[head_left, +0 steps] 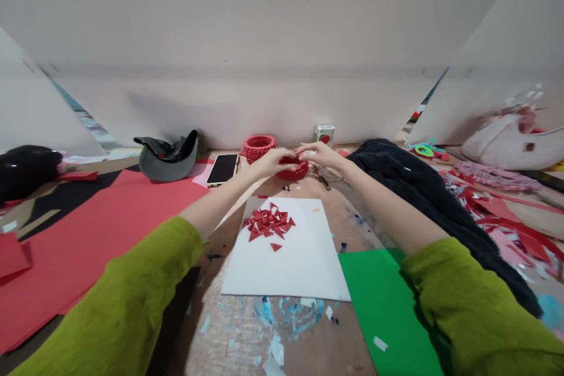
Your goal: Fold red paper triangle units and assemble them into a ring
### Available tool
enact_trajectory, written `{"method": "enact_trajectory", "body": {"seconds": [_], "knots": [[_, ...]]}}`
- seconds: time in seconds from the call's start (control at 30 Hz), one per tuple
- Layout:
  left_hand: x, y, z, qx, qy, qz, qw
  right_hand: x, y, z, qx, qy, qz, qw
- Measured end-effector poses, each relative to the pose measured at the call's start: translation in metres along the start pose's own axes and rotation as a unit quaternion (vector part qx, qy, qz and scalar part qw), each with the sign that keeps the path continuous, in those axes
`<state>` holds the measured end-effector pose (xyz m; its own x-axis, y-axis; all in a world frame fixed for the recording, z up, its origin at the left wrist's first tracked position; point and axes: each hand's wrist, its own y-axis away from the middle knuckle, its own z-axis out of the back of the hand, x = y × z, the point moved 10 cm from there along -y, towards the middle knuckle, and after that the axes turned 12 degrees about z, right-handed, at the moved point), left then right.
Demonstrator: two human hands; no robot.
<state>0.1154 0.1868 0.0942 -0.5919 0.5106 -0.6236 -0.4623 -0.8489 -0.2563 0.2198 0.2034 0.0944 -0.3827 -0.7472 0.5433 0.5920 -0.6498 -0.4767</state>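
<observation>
A red round bowl-shaped piece [292,173], its surface bumpy like interlocked folded-paper pieces, stands at the back of the table. My left hand [280,161] grips its left rim with bent fingers. On the right rim, my right hand [321,155] is curved with thumb and fingers closed on it; the fingertips of both hands nearly meet above the piece. Just behind my left hand sits a second red bumpy round piece [259,145], open at the top. Closer to me, a heap of small red folded-paper triangles [269,222] lies on a white board [286,270].
Red paper sheets [101,223], a phone [222,169] and a grey cap [170,158] lie left. A small carton [324,134] stands by the wall. Rightward are dark cloth [409,188], green paper [379,299], red scraps [506,217] and a white bag [515,144].
</observation>
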Motion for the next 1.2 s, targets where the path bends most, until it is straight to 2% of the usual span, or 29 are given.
{"method": "enact_trajectory", "body": {"seconds": [0.07,0.13,0.27,0.37,0.63,0.73,0.87,0.93,1.0,1.1,1.2], "knots": [[0.001,0.003,-0.007,0.047,-0.015,-0.005,0.999,0.007,0.003,-0.008,0.059,0.008,0.007,0.998],[0.003,0.003,-0.013,0.071,-0.025,-0.007,0.997,0.009,0.003,-0.016,0.100,0.026,0.003,0.995],[0.005,0.001,-0.019,0.084,-0.026,-0.011,0.996,0.009,-0.001,-0.031,0.153,0.055,-0.002,0.987],[0.008,-0.001,-0.021,0.084,-0.023,-0.006,0.996,0.008,-0.001,-0.034,0.170,0.064,-0.002,0.983],[0.010,-0.002,-0.018,0.069,0.003,0.017,0.997,0.005,-0.001,-0.033,0.159,0.059,-0.010,0.986],[0.014,0.006,-0.003,0.020,0.031,0.029,0.999,0.003,0.002,-0.023,0.125,0.050,-0.005,0.991],[0.040,0.024,0.015,-0.062,0.068,0.090,0.992,-0.016,0.014,-0.005,0.028,-0.036,-0.036,0.998],[0.053,0.030,0.012,-0.070,0.092,0.124,0.986,-0.030,0.019,-0.007,0.008,-0.071,-0.061,0.996],[0.061,0.032,0.003,-0.063,0.119,0.150,0.980,-0.039,0.021,-0.016,0.014,-0.083,-0.072,0.994],[0.061,0.031,-0.009,-0.051,0.150,0.171,0.972,-0.045,0.019,-0.029,0.026,-0.104,-0.071,0.992],[0.058,0.031,-0.013,-0.056,0.168,0.183,0.967,-0.048,0.016,-0.033,0.028,-0.110,-0.068,0.991]]}}
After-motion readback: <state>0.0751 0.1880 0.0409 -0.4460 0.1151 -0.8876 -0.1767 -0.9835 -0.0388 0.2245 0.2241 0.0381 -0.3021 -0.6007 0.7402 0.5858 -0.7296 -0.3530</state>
